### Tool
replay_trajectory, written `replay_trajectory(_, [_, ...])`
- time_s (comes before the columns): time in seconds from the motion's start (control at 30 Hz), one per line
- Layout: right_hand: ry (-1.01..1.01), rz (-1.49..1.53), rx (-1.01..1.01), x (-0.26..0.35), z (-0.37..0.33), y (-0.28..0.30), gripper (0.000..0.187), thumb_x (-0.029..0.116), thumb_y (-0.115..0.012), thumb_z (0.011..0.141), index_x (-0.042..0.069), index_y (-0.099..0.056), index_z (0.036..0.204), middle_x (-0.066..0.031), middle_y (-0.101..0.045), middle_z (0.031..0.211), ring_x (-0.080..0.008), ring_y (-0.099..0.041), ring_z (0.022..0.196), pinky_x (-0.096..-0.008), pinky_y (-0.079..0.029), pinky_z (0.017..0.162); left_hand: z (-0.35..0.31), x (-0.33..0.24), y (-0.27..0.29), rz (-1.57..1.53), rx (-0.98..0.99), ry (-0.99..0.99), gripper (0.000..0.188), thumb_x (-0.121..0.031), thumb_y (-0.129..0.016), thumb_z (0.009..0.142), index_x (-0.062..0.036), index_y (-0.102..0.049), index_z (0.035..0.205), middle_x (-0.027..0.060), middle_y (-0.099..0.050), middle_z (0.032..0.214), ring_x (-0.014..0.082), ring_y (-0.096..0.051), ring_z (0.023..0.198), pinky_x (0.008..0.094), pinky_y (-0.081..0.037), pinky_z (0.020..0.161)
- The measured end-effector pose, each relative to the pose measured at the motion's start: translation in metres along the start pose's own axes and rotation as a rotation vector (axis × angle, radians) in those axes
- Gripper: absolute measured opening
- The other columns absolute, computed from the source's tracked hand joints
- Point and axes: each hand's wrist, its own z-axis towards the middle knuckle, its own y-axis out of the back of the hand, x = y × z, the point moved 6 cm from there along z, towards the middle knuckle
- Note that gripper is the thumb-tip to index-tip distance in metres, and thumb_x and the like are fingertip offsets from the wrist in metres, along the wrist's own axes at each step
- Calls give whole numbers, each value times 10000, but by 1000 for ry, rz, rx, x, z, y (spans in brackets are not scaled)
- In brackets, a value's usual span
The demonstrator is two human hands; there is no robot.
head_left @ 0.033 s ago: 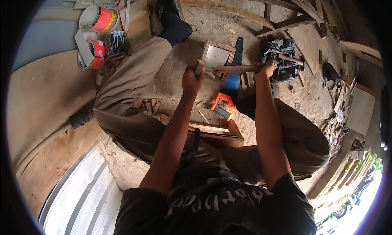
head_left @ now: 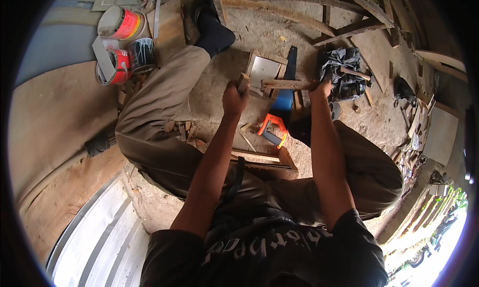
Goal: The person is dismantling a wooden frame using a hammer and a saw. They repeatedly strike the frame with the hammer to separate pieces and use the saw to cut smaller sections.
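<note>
My left hand [head_left: 235,98] is closed around a short wooden block [head_left: 243,82], whose end sticks up past the fingers. In my right hand [head_left: 322,91] is a narrow wooden strip [head_left: 287,84], which points left toward the block, with a gap between them. Below the strip lies a handsaw with a blue blade [head_left: 283,101] and an orange-rimmed handle [head_left: 273,130]. A wooden frame with a white panel [head_left: 262,70] rests on the ground just beyond my hands. Another wooden frame [head_left: 259,155] sits close to my lap.
A hammer [head_left: 355,73] lies on a crumpled black plastic bag [head_left: 344,90] at the right. Paint cans [head_left: 116,70] stand at the far left beside my outstretched leg. A large wooden framework [head_left: 284,13] spans the far side. Wood scraps [head_left: 187,130] litter the ground.
My right hand has shifted very slightly down and left with the wooden strip. The left hand stays in place.
</note>
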Motion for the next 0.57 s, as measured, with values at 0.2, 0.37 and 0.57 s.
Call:
replay_trajectory(0.2, [-275,285,45,-57,75,46,405,418,-389,956,16,-434,976,-97,-489,843,-254,-549,710,-456,-541,743,3,0,1,86,6,-36,397,-379,-692,818,-4,-587,897,217,-636,853,421,-631,807,486,-499,695])
replay_trajectory(0.37, [-265,564,107,-11,79,51,659,580,-288,947,-31,-396,1169,-108,-499,983,-330,-587,937,-504,-498,913,3,-3,1,98,44,-56,409,-381,-688,816,2,-577,906,216,-616,904,425,-619,843,488,-498,699])
replay_trajectory(0.57, [-102,461,271,42,27,45,971,807,-163,823,77,-174,1464,-184,-416,1304,-358,-537,1114,-560,-467,923,-11,-61,3,107,143,-441,464,-418,-716,786,-60,-546,1027,213,-584,1038,433,-613,862,473,-509,741])
